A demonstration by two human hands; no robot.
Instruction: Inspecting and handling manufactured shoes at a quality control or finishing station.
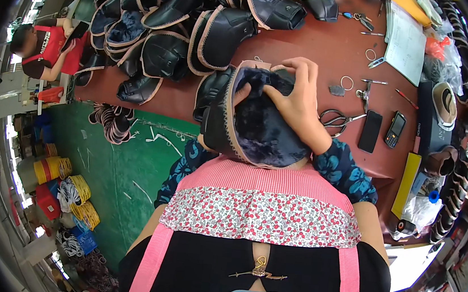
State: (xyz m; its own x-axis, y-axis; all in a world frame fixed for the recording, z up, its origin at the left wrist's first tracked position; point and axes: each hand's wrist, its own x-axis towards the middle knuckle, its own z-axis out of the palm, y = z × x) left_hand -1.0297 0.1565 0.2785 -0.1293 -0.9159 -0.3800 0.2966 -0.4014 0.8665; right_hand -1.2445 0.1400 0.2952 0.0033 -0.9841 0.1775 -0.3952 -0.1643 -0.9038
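A black leather shoe upper (267, 129) with dark plush lining and a tan zigzag edge is held up in front of my apron, its lined opening turned toward me. My left hand (243, 94) grips it from the left; only the thumb shows inside the edge, and the other fingers are hidden behind the leather. At the upper's far right side, my right hand (300, 99) is closed on it, thumb pressed into the lining and fingers over the far rim. More black uppers (214, 87) lie directly behind on the left.
A big pile of uppers (164, 53) covers the table's far left. To the right on the red-brown table (313, 46) are scissors (336, 121), a phone (369, 132), a handheld keypad device (395, 130) and an open notebook (404, 47). Another person (56, 50) in a red apron is at far left.
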